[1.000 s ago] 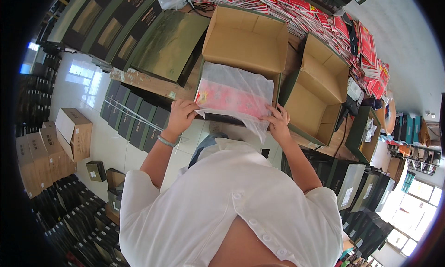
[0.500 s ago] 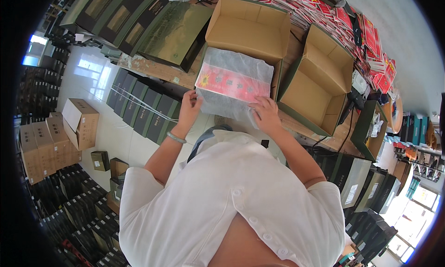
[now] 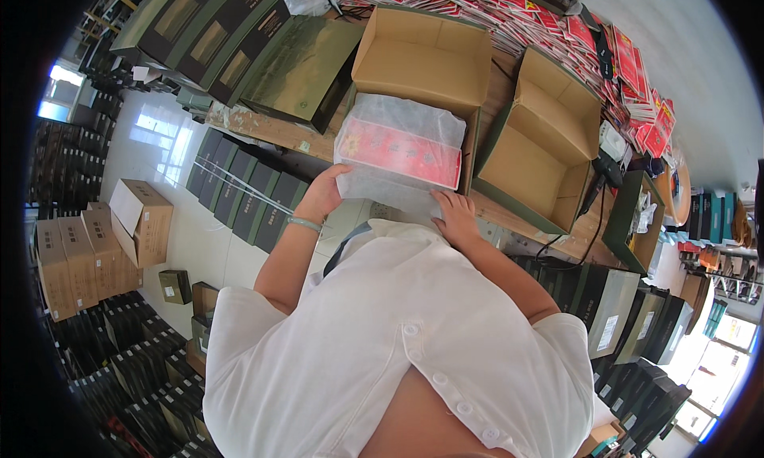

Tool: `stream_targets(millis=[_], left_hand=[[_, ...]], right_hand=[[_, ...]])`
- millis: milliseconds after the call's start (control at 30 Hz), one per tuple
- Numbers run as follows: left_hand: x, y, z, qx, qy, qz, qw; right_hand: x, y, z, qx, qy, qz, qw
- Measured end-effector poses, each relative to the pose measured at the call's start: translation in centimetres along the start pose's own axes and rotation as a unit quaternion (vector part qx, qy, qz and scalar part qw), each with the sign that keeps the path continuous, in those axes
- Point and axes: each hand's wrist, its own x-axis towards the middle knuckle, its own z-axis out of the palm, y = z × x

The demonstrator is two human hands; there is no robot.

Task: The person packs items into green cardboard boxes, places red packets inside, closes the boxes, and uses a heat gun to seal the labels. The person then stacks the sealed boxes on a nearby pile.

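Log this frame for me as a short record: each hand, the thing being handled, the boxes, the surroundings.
Left hand: at the left edge of the white tissue paper
Right hand: at the tissue's near edge
Handled: tissue paper with a red printed piece
Behind: open green box, brown inside
Right: second open box
Left: closed green box
Far side: piled red packets
Floor: brown cartons

glossy pale tiled floor [image 3: 191,239] with bright window reflections [image 3: 161,132], worn wooden worktop [image 3: 278,134] with a scuffed edge, large sunlit window [image 3: 720,370] at lower right, smaller bright window [image 3: 62,92] at upper left, loaded shelving [image 3: 736,289] far right
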Motion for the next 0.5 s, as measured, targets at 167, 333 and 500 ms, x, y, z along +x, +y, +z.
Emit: stream_targets(millis=[167,333,500], left_hand=[[0.7,-0.1,-1.7,-0.005,0.028,0.044,0.999],[-0.6,-1.3,-1.1,0.092,0.164,0.153,0.97],[-0.3,-2.6,-3.7,0.369,0.197,0.235,0.878]], right_hand=[[0.4,1.2,1.3,-0.044,0.035,-0.011,0.998],[0.9,3.7,0.6,-0.012,0.094,-0.039,0.995],[0.8,3.0,-3.0,-0.047,0.078,-0.002,0.996]])
